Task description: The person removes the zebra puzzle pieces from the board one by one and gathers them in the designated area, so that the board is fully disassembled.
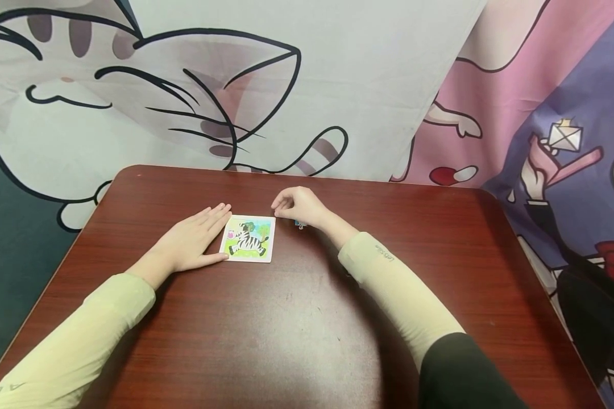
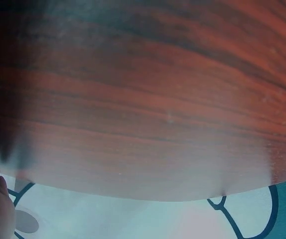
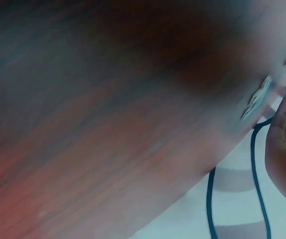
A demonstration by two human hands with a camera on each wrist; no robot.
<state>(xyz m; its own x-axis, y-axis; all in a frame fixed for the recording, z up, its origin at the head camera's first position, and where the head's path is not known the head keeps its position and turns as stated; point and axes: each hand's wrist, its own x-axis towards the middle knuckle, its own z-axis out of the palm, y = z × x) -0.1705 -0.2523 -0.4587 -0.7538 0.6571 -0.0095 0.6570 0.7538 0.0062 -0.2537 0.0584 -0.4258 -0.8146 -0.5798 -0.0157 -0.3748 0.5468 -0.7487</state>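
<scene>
Against the card's (image 1: pixel 251 237) left edge, on the table (image 1: pixel 235 324), my left hand (image 1: pixel 194 240) lies spread; rightward, my right hand (image 1: pixel 304 207) curls by pieces (image 1: pixel 300 225), hold unclear. A stray knuckle could scatter them.

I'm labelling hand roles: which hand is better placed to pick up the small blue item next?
Probably the right hand: in the head view it is just beside the small blue item, partly covering it. The left hand is at the zebra picture's left edge, farther away.
</scene>
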